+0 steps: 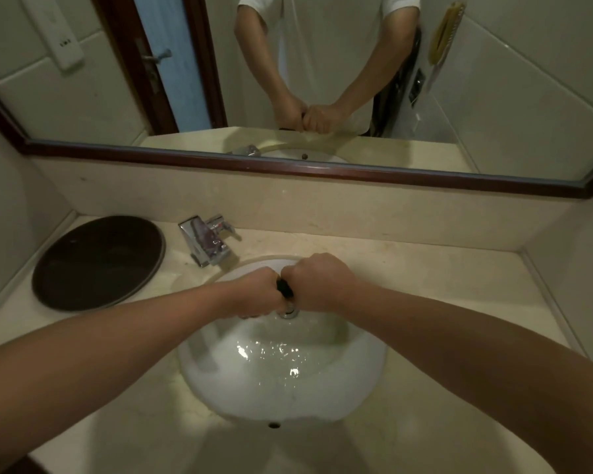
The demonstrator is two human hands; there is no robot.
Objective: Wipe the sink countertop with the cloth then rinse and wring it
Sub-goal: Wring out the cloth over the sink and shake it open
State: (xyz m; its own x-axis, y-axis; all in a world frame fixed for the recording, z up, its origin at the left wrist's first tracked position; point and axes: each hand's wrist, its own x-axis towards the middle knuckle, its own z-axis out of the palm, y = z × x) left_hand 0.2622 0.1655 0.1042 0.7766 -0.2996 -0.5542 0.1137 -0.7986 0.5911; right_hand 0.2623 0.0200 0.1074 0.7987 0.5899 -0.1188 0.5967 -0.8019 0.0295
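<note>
A dark cloth (284, 288) is bunched into a tight roll over the white sink basin (367, 357). My left hand (255, 291) and my right hand (317, 280) are both closed around it, fist against fist, so only a short dark piece shows between them. The hands are above the far side of the basin, just over the drain (289, 313). Water lies in the bottom of the basin. The beige countertop (425, 278) surrounds the sink.
A chrome faucet (208, 242) stands at the basin's back left. A round dark tray (98, 261) lies on the counter to the left. A framed mirror (322, 80) runs along the back wall above the backsplash and reflects my arms.
</note>
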